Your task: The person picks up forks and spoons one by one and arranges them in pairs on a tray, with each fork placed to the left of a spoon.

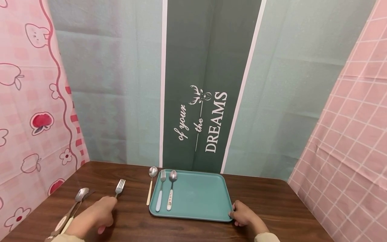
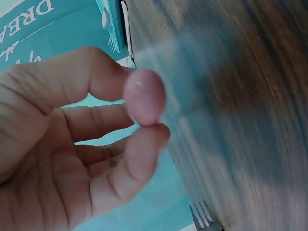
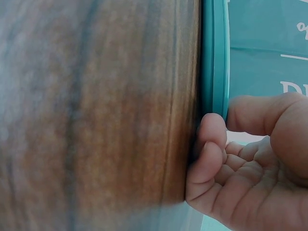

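fingers of the left hand pinch a pink-ended fork and those of the right hand grip a teal tray.

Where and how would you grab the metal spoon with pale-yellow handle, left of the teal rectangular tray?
Probably pinch this spoon mid-handle, from its left: the slim handle points toward the camera, and the tray crowds its right.

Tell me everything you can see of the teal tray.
The teal tray is a shallow rectangle with rounded corners and a raised rim, smooth and matte, perhaps plastic. It appears to lie flat on the wood-grained table. A pale-handled fork and a spoon with a patterned white handle lie side by side on its left part. The right hand grips its rim at the near right corner.
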`<action>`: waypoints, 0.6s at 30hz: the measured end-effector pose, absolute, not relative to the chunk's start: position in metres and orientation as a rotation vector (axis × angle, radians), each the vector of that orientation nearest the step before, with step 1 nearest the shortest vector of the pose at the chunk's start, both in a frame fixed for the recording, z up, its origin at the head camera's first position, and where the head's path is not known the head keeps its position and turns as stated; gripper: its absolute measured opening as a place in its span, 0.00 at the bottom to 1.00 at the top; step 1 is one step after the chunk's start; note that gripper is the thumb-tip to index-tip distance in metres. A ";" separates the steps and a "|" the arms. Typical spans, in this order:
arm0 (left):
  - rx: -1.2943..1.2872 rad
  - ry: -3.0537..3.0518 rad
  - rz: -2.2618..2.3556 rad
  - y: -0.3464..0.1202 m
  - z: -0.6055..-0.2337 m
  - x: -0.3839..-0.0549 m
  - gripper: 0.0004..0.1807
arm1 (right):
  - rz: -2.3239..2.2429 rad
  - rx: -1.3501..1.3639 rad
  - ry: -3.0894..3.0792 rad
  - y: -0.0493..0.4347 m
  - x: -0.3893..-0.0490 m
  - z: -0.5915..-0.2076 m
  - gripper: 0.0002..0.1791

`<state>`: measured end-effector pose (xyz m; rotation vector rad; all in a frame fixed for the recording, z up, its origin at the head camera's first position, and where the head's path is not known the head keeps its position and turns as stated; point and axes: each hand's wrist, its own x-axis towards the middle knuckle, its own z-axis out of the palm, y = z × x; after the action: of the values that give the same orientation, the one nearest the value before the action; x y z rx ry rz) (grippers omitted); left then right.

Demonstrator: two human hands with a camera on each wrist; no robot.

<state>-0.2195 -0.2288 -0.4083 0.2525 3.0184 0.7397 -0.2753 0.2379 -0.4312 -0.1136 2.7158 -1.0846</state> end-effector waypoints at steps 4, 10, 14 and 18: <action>0.319 3.021 0.805 -0.226 -0.409 -0.221 0.13 | -1.073 -0.105 2.720 0.239 -0.276 -0.432 0.08; 0.470 3.004 0.847 -0.221 -0.412 -0.228 0.10 | -1.075 -0.100 2.719 0.239 -0.277 -0.433 0.08; 0.473 2.997 0.847 -0.214 -0.412 -0.233 0.09 | -1.077 -0.101 2.720 0.240 -0.278 -0.434 0.09; 0.429 3.001 0.827 -0.205 -0.411 -0.238 0.08 | -1.082 -0.107 2.720 0.239 -0.278 -0.433 0.09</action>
<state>-0.2377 -0.2054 -0.4105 0.4286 3.0013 0.8272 -0.2777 0.2395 -0.4333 -0.1065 2.7198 -1.0824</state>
